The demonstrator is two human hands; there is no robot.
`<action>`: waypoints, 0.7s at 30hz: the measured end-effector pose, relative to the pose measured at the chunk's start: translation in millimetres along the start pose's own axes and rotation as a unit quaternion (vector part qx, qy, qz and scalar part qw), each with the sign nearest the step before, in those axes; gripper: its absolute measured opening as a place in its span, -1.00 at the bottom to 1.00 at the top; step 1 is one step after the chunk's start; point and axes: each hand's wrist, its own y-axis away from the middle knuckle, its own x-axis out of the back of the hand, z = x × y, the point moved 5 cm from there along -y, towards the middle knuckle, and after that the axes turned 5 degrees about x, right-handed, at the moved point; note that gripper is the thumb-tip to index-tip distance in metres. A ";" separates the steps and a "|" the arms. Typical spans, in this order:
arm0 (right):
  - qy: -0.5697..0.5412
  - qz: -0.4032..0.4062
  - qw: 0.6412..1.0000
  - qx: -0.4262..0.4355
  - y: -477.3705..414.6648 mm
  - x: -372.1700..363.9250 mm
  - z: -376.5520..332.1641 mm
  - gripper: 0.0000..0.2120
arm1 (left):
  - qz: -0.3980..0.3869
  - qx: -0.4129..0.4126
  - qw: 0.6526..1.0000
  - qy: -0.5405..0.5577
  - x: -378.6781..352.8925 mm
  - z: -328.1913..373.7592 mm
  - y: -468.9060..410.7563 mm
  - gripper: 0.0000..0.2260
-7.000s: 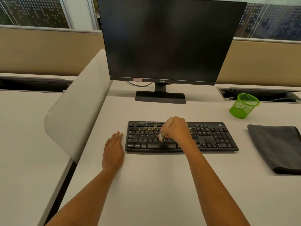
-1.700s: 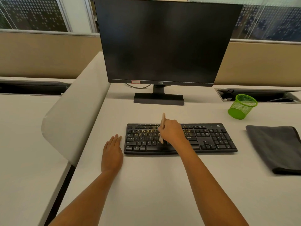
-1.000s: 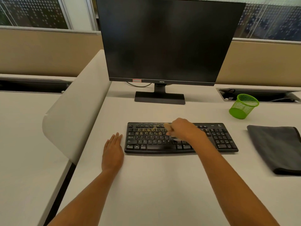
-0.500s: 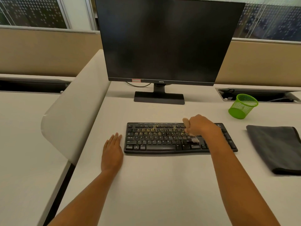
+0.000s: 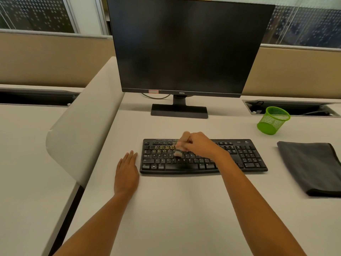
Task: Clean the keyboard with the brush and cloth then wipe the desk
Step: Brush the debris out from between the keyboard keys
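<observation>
One brush (image 5: 178, 150) gripped in right hand (image 5: 200, 145), bristles on keyboard (image 5: 245, 159)

Keyboard (image 5: 203, 157) before the monitor (image 5: 184, 47); right of it the cloth (image 5: 311, 167) — cup (image 5: 273, 120) seemingly behind.

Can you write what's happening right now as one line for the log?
step: brushing keyboard | right hand: holds brush on middle keys | left hand: flat on desk beside keyboard | cloth: untouched, right side
</observation>
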 end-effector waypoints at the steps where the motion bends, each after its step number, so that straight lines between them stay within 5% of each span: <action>1: -0.007 0.036 0.999 -0.003 1.2 6.0 3.1 -0.72 | 0.000 0.001 1.000 0.001 0.2 0.4 0.2 -0.56; 5: -0.011 0.221 0.974 -0.042 9.7 22.9 19.8 -0.71 | -0.002 0.004 1.000 0.003 0.6 0.6 0.4 -0.57; 9: 0.016 0.212 0.972 -0.097 10.9 6.0 33.3 -0.58 | -0.005 0.004 1.000 0.006 0.3 0.0 0.2 -0.56; 14: -0.004 0.150 0.979 -0.138 12.9 7.9 36.0 -0.70 | -0.006 0.004 1.000 0.008 -0.4 0.4 0.8 -0.56; 18: 0.001 0.259 0.960 -0.108 14.2 10.4 23.7 -0.62 | -0.010 0.002 1.000 0.006 -1.6 0.3 0.9 -0.56; 21: 0.021 0.264 0.958 -0.112 17.2 -1.7 20.6 -0.57 | -0.016 0.001 1.000 0.007 -2.5 0.4 0.7 -0.57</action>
